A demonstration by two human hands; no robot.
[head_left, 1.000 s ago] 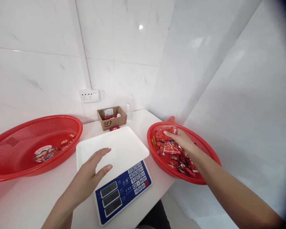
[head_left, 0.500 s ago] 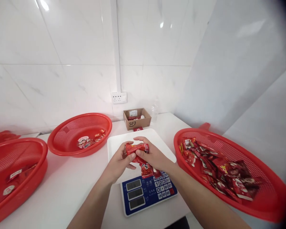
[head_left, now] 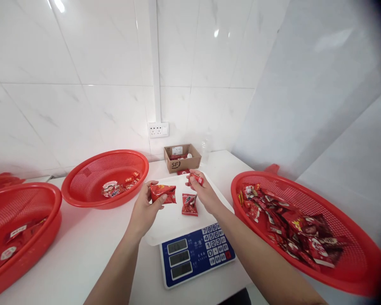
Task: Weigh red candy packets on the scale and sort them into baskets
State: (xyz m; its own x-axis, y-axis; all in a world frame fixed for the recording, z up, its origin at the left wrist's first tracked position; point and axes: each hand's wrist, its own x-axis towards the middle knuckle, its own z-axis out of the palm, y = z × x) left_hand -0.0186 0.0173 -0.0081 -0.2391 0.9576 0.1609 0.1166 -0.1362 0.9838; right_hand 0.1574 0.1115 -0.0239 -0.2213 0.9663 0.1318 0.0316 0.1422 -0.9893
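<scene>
My left hand (head_left: 147, 207) pinches a red snack packet (head_left: 164, 193) between thumb and fingers, above the left part of the scale's white pan (head_left: 168, 226). In my right hand (head_left: 203, 190) is a smaller red packet (head_left: 196, 179), gripped with the thumb over it. Between the two hands another red snack packet (head_left: 189, 204) lies flat on the pan. The scale's blue panel (head_left: 197, 256), with its keys and three displays, faces me below the pan.
Red plastic baskets (head_left: 79, 203) with packets stand on the left. A larger red basket (head_left: 241, 178) on the right holds many red packets. Behind the scale are a small cardboard box (head_left: 186, 164), a clear bottle (head_left: 205, 146) and the tiled wall with a socket (head_left: 158, 130).
My hands have moved apart, the left to the left and the right slightly up, each with a packet. One packet has been let go and now lies on the pan.
</scene>
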